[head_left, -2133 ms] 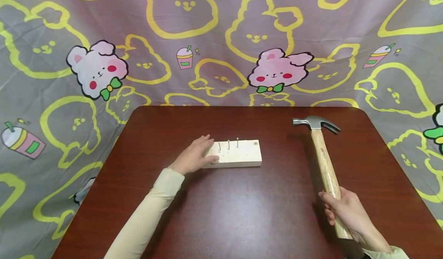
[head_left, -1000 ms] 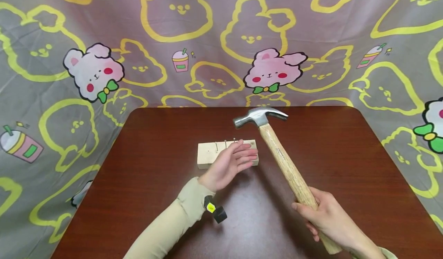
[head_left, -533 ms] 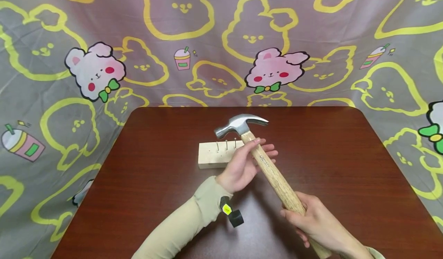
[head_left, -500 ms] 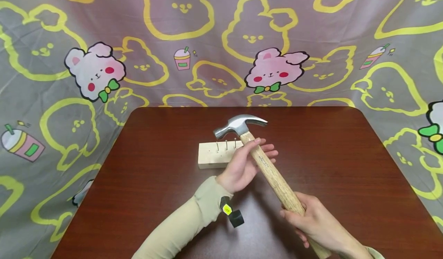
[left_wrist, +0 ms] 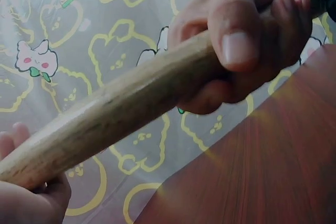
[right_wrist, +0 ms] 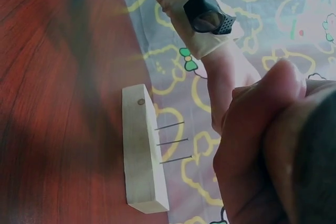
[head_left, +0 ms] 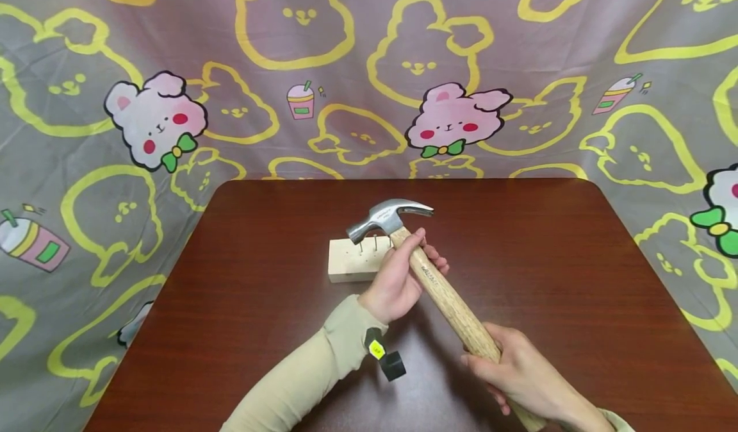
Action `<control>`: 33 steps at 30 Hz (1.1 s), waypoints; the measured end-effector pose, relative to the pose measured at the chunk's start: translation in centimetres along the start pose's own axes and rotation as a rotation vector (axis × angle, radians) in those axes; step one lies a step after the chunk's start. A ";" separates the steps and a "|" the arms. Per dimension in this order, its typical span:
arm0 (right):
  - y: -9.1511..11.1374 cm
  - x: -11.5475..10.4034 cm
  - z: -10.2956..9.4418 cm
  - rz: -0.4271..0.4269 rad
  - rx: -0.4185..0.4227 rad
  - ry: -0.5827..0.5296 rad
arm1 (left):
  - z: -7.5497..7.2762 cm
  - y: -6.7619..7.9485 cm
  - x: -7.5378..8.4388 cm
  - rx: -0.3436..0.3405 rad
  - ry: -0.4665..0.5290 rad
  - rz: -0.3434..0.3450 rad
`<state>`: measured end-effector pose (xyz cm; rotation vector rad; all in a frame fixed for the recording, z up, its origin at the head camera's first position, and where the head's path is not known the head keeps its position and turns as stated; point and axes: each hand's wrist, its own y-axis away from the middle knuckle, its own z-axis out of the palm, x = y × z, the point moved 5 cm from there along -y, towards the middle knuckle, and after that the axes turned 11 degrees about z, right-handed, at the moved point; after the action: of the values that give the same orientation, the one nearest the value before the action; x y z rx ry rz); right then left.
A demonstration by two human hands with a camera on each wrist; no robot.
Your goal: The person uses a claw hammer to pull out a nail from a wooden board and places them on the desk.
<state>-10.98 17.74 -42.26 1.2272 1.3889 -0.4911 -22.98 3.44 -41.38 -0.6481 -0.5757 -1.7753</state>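
A claw hammer (head_left: 452, 304) with a steel head and pale wooden handle is held up on a slant over the table. My right hand (head_left: 516, 371) grips the handle near its lower end; in the left wrist view the right thumb lies over the wood (left_wrist: 121, 100). Just below the steel head, my left hand (head_left: 398, 284) holds the handle from underneath, thumb on one side and fingers bent up round the other. Behind lies a light wooden block (head_left: 348, 266), partly covered by the left hand. Three upright nails (right_wrist: 173, 141) stand in its top.
The block rests on a dark red-brown table (head_left: 277, 227) with rounded far corners. A cartoon-printed cloth (head_left: 357, 47) hangs round its back and sides. A small black camera (head_left: 394, 365) is strapped to the left wrist.
The left hand came off the block, turned palm up and took the handle below the head; its fingers have since curled in. The right hand swung the hammer left, its head lowering towards the block.
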 end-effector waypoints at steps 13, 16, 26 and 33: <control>-0.2 0.0 0.1 -0.007 0.004 0.040 | 0.6 0.8 0.3 -0.016 0.091 -0.043; -0.2 -0.1 0.2 -0.011 -0.003 0.045 | 0.3 0.9 0.3 0.018 0.091 -0.066; -0.4 -0.6 0.1 -0.119 -0.093 0.017 | -0.4 0.9 0.7 0.141 0.101 -0.016; -0.5 -0.3 -2.8 -0.215 -0.013 -0.014 | -0.8 0.6 1.6 0.181 0.094 0.047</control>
<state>-12.76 19.78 -41.49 1.0667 1.5175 -0.6372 -22.93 1.67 -40.87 -0.4473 -0.6430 -1.6772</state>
